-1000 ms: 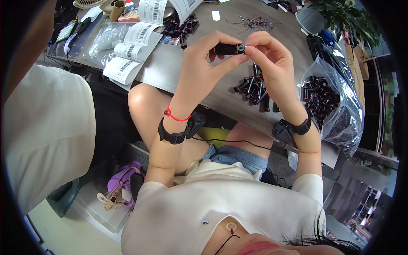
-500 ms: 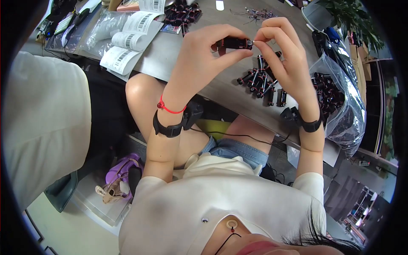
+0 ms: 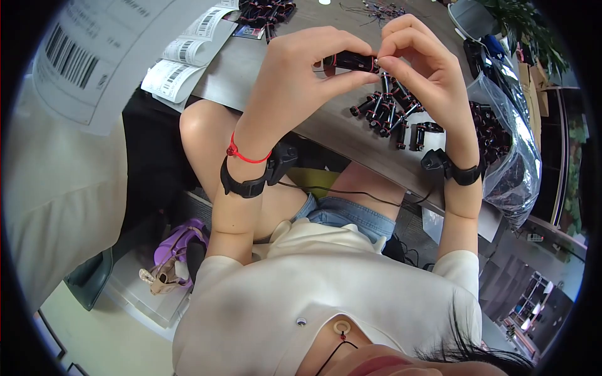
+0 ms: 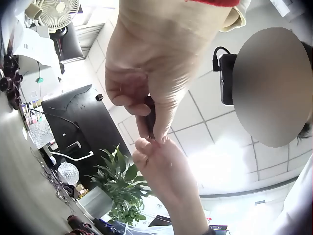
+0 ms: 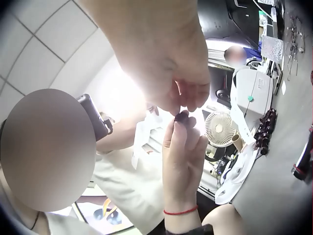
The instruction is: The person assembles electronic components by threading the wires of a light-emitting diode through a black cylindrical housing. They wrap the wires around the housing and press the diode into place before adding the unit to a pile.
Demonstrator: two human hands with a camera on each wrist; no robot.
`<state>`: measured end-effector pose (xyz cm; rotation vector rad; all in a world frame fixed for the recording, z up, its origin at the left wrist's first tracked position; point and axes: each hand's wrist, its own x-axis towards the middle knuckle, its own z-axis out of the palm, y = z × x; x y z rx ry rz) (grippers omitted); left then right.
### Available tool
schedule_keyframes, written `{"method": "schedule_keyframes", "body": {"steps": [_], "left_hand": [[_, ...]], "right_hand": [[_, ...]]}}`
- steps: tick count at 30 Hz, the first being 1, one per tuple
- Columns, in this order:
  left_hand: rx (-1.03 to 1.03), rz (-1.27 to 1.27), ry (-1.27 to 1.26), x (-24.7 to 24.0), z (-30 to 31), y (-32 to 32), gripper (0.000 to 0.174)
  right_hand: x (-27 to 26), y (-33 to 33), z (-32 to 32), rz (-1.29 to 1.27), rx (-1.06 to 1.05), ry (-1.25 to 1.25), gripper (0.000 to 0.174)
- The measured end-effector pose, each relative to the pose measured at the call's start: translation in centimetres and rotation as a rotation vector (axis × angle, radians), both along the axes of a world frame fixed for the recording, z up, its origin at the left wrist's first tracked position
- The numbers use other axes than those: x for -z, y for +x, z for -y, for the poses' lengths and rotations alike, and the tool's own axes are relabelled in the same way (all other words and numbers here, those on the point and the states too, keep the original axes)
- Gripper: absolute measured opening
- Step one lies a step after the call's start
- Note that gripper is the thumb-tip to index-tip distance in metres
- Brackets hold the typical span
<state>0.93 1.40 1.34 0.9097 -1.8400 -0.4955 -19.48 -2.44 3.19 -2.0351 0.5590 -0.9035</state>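
A short black tube [image 3: 353, 61] with reddish trim lies sideways between the thumb and fingers of my left hand [image 3: 291, 84], which grips it over the table. My right hand [image 3: 433, 72] meets it from the other side, thumb and forefinger pinching a tiny pale piece [image 3: 377, 61] at the tube's end. In the left wrist view the tube [image 4: 151, 117] is mostly hidden by the fingers. The right wrist view shows its dark end [image 5: 182, 116] right at the right fingertips. Below the hands is a loose pile of similar black tubes [image 3: 385, 113].
A clear plastic bag [image 3: 517, 182] full of black tubes stands at the right. More tubes [image 3: 269, 15] lie at the back left beside barcode label sheets [image 3: 175, 72]. A large label sheet [image 3: 88, 62] hangs in front of another person at the left. Thin wires [image 3: 382, 11] lie farther back.
Both hands have shifted slightly farther away with the tube. My right fingers drew back a little from its end, then came up to it again. A label sheet has swung in at the left.
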Motion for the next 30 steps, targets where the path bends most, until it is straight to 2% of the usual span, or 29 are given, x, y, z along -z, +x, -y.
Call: {"method": "schedule_keyframes", "body": {"steps": [8,15,21,24,28,30], "left_hand": [[-0.022,-0.004,-0.002,-0.6,-0.4,-0.1,0.023],[-0.049,-0.037,0.036,-0.7,-0.5,-0.5,0.022],[-0.11,0.033,-0.092,-0.7,-0.4,-0.7,0.024],[-0.141,0.07,-0.149,-0.6,-0.3,-0.8,0.025],[-0.163,0.108,-0.192,-0.1,-0.3,-1.1,0.026],[-0.177,0.098,-0.221,0.0,0.0,-1.2,0.025]], "right_hand": [[-0.5,0.4,-0.7,0.014,0.001,0.082,0.007],[-1.0,0.6,-1.2,-0.012,0.036,0.044,0.005],[-1.0,0.7,-1.6,0.001,0.063,0.085,0.004],[-1.7,0.8,-2.4,-0.175,0.183,-0.229,0.006],[-1.5,1.1,-2.7,-0.215,0.253,-0.358,0.009],[-1.4,1.1,-2.5,-0.174,0.255,-0.331,0.01]]}}
